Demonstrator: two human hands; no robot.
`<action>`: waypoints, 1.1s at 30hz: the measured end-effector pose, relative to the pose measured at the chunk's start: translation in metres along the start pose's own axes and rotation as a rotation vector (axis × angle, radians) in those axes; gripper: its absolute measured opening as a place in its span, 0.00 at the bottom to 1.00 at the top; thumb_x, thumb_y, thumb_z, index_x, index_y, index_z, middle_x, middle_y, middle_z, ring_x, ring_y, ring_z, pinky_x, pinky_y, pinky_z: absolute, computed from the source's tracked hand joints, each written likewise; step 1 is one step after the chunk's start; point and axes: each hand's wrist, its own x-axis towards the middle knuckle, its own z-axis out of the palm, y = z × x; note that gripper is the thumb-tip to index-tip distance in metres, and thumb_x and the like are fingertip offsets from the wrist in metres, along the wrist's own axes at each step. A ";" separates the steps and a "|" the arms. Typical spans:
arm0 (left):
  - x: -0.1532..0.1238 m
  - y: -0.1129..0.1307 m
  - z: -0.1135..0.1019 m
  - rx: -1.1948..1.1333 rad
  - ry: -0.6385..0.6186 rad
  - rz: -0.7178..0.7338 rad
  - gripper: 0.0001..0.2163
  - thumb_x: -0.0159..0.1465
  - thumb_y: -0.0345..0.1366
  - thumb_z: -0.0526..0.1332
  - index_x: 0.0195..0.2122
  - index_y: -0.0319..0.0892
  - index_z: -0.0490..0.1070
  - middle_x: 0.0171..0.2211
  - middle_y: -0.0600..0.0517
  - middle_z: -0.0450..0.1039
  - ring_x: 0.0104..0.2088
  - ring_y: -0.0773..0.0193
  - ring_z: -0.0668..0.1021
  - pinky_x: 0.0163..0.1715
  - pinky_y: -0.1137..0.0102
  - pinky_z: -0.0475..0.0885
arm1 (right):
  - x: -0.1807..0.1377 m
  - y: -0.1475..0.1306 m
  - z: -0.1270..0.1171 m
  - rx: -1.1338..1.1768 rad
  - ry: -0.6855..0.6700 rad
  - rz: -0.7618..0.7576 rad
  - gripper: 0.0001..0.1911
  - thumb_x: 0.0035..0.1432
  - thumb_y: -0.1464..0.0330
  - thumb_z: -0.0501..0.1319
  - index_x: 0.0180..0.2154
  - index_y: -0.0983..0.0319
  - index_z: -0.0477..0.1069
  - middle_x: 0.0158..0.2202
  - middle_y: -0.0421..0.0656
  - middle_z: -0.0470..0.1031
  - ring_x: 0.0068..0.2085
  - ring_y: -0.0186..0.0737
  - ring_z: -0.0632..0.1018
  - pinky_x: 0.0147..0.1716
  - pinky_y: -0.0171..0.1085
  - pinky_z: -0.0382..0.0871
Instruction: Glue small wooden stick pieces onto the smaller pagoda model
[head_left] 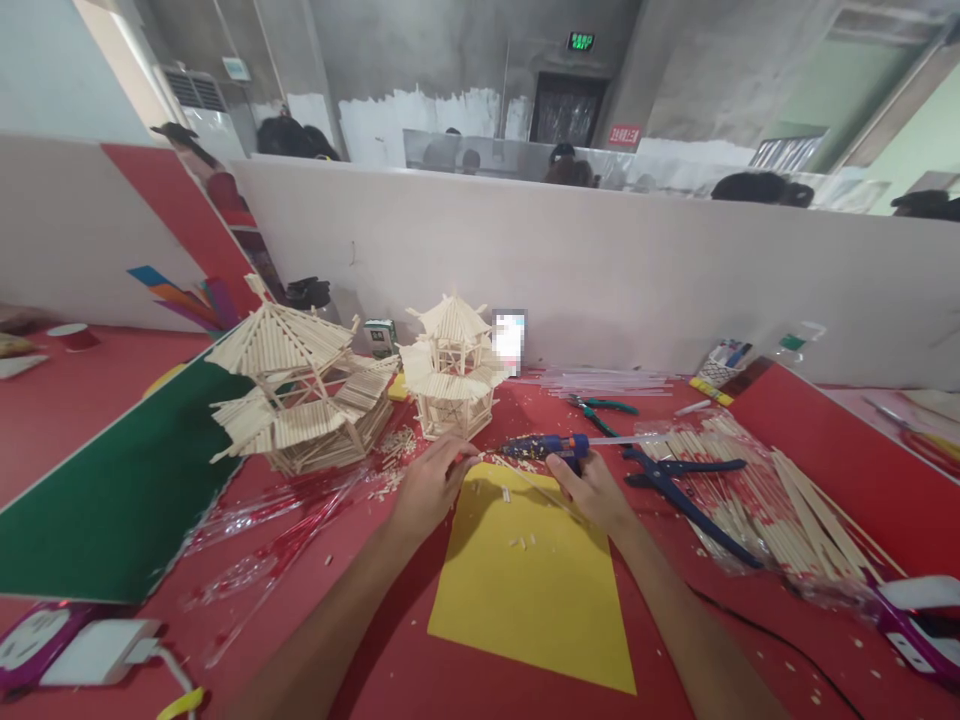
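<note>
My left hand [429, 487] rests at the top left corner of a yellow sheet [532, 590], fingers curled in a pinch on a thin wooden stick [525, 478] that runs across to the right. My right hand [595, 487] is closed round the handle of a blue glue gun [551, 446], whose nozzle points left toward the stick. Just beyond both hands stands a small stick-built pavilion [452, 367]. A larger stick-built pavilion [300, 385] stands to its left.
Blue-handled cutters [679, 487], green pliers [604, 407] and bagged wooden sticks [780, 510] lie to the right. Clear glue sticks [600, 381] lie by the white partition [600, 270]. A green board [120, 490], crumpled wrappers [285, 520] and a power strip [45, 640] lie left. A black cable [780, 640] trails right.
</note>
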 end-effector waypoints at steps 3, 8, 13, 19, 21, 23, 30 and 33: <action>0.000 0.000 0.001 0.002 0.000 0.001 0.11 0.70 0.43 0.53 0.38 0.45 0.72 0.40 0.50 0.76 0.42 0.62 0.77 0.45 0.69 0.69 | -0.001 0.000 0.001 -0.020 0.007 0.005 0.24 0.63 0.54 0.57 0.20 0.59 0.62 0.15 0.36 0.60 0.23 0.35 0.64 0.24 0.34 0.58; -0.001 -0.001 0.002 -0.004 0.005 0.012 0.11 0.71 0.42 0.53 0.39 0.45 0.72 0.41 0.50 0.76 0.43 0.62 0.77 0.45 0.69 0.69 | -0.001 0.001 0.001 -0.035 -0.007 -0.003 0.24 0.63 0.53 0.56 0.20 0.59 0.61 0.16 0.36 0.58 0.23 0.35 0.63 0.25 0.34 0.58; -0.001 -0.001 0.001 0.016 -0.010 -0.009 0.11 0.71 0.42 0.52 0.39 0.45 0.72 0.40 0.50 0.76 0.42 0.62 0.77 0.44 0.69 0.69 | -0.001 -0.002 0.001 -0.051 -0.001 -0.025 0.22 0.63 0.54 0.56 0.22 0.60 0.63 0.17 0.36 0.58 0.24 0.35 0.63 0.25 0.33 0.57; -0.001 0.000 0.000 0.015 -0.022 -0.006 0.12 0.71 0.43 0.52 0.39 0.45 0.72 0.40 0.50 0.76 0.42 0.62 0.76 0.44 0.69 0.69 | 0.000 -0.004 0.001 -0.073 0.008 -0.044 0.21 0.64 0.55 0.56 0.23 0.60 0.64 0.19 0.36 0.61 0.24 0.34 0.62 0.26 0.34 0.57; -0.001 0.000 0.000 0.021 -0.026 -0.017 0.12 0.71 0.43 0.52 0.39 0.45 0.72 0.40 0.50 0.76 0.42 0.62 0.76 0.45 0.68 0.69 | 0.000 -0.006 0.000 -0.080 0.011 -0.043 0.21 0.63 0.55 0.56 0.24 0.60 0.64 0.20 0.36 0.62 0.24 0.34 0.62 0.26 0.34 0.57; -0.001 0.000 0.000 0.026 -0.028 -0.025 0.12 0.71 0.43 0.52 0.39 0.45 0.73 0.40 0.50 0.77 0.42 0.62 0.76 0.45 0.68 0.69 | 0.000 -0.007 0.000 -0.086 0.011 -0.043 0.21 0.63 0.55 0.56 0.23 0.60 0.64 0.21 0.36 0.63 0.24 0.34 0.62 0.26 0.34 0.57; -0.001 -0.001 0.000 0.029 -0.013 -0.006 0.12 0.71 0.43 0.52 0.39 0.45 0.72 0.40 0.50 0.76 0.43 0.62 0.76 0.44 0.68 0.69 | 0.000 -0.009 0.000 -0.093 0.009 -0.059 0.21 0.64 0.55 0.56 0.23 0.60 0.62 0.21 0.36 0.62 0.24 0.34 0.61 0.26 0.34 0.56; -0.001 0.000 0.000 0.035 -0.016 -0.020 0.12 0.71 0.43 0.51 0.40 0.45 0.72 0.40 0.50 0.76 0.43 0.61 0.76 0.44 0.68 0.69 | 0.000 -0.010 0.000 -0.091 0.018 -0.054 0.21 0.63 0.55 0.56 0.23 0.60 0.62 0.20 0.36 0.61 0.24 0.34 0.61 0.25 0.34 0.56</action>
